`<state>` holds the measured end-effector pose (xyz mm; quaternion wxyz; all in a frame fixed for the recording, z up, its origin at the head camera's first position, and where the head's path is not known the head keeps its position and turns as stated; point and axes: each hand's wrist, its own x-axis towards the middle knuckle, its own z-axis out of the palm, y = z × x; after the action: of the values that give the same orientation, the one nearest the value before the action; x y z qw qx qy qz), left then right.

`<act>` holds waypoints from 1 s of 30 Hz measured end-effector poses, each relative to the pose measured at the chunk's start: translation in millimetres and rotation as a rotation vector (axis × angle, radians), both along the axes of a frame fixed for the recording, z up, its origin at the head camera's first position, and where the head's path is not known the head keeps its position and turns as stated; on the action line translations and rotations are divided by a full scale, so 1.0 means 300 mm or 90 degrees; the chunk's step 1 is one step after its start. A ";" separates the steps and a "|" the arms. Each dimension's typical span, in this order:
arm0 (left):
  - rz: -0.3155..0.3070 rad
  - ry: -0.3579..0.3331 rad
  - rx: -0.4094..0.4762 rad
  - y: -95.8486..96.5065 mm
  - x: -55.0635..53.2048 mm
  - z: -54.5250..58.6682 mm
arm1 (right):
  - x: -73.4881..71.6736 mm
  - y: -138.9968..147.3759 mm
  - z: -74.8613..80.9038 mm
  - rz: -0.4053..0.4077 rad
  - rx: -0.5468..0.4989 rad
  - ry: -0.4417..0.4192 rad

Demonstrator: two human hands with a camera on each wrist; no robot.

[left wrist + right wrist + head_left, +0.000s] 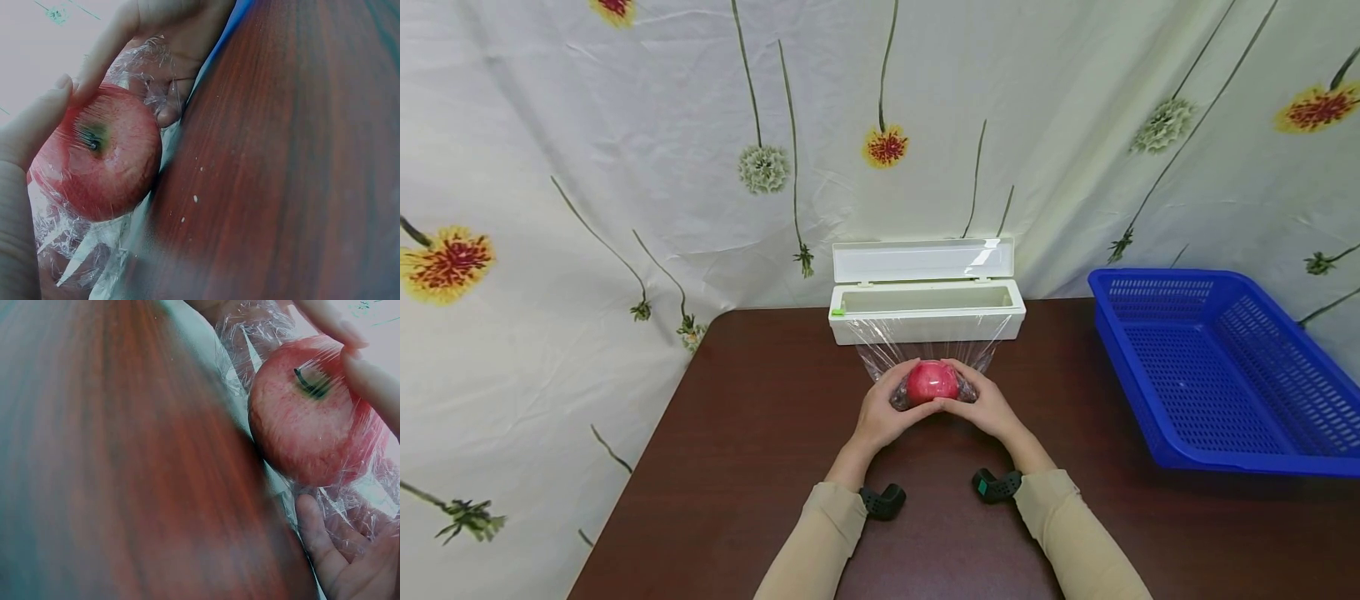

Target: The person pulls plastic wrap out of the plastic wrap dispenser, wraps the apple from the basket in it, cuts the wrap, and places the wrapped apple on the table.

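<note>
Left wrist view: apple with stem (invisible from the head) under film, both hands snug round the apple.

The film is thin, transparent plastic, shiny and creased. The apple has smooth, glossy skin. The box is smooth plastic; its lid is glossy. The basket is perforated plastic. The table shows smooth wood grain. The backdrop is wrinkled cloth. The sleeves are matt fabric; the wrist bands appear rubbery.
</note>
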<state>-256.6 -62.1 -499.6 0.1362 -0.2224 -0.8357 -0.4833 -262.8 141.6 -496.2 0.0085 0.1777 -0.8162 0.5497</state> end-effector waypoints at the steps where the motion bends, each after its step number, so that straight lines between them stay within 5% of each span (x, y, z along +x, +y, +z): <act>1: -0.003 0.001 0.001 0.000 0.000 0.000 | 0.000 0.000 0.000 -0.001 0.002 -0.002; 19: -0.052 0.014 0.000 -0.005 -0.003 -0.007 | 0.004 -0.003 0.008 -0.018 0.017 -0.018; 26: -0.056 0.010 -0.004 -0.005 -0.006 -0.007 | 0.071 -0.025 0.126 -0.015 0.029 -0.022; 30: -0.064 0.012 0.000 -0.007 -0.008 -0.009 | 0.030 -0.013 0.059 -0.024 0.028 -0.024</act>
<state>-259.0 -64.2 -502.1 0.1197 -0.2689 -0.8222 -0.4871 -253.9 137.5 -478.5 -0.0007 0.1521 -0.8315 0.5343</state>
